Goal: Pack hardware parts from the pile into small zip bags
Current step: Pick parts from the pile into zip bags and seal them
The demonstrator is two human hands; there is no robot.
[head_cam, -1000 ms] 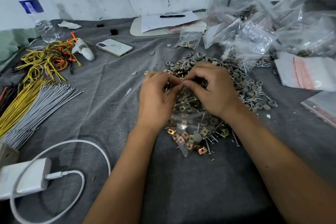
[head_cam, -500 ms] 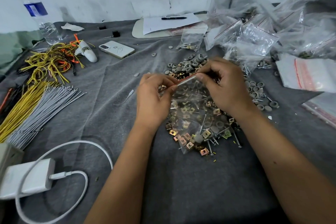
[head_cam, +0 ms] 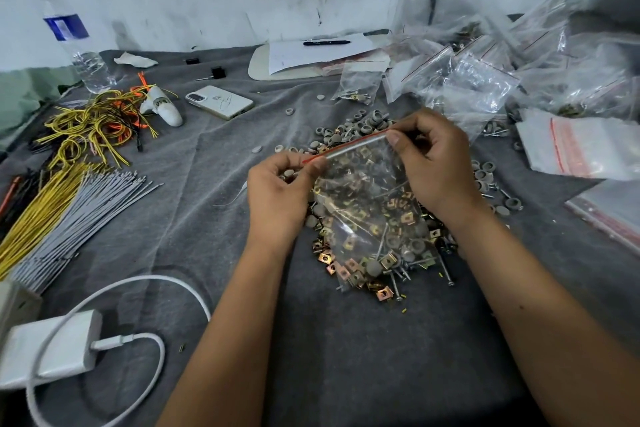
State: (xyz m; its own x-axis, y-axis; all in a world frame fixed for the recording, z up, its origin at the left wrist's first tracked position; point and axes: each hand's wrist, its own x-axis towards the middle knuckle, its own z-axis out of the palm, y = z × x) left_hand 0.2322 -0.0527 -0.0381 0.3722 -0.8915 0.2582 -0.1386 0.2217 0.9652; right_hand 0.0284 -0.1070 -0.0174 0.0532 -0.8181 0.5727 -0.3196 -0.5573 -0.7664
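Note:
A small clear zip bag (head_cam: 360, 191) with a red line along its top hangs over the pile of hardware parts (head_cam: 377, 267), and the pile shows through it. My left hand (head_cam: 277, 198) pinches the left end of the zip strip. At the strip's right end, my right hand (head_cam: 433, 163) pinches it between thumb and fingers. The pile holds brass square clips, grey round caps and screws on the grey cloth (head_cam: 346, 357). Whether parts lie inside the bag I cannot tell.
Filled and empty zip bags (head_cam: 485, 80) heap at the back right. A stack of flat bags (head_cam: 581, 149) lies right. Yellow and grey wires (head_cam: 62, 198), a phone (head_cam: 220, 101), a water bottle (head_cam: 78, 45) and a white charger with cable (head_cam: 48, 350) lie left.
Both hands have moved apart along the zip strip, the right hand sliding up and to the right. The bag's top edge is now stretched out between them.

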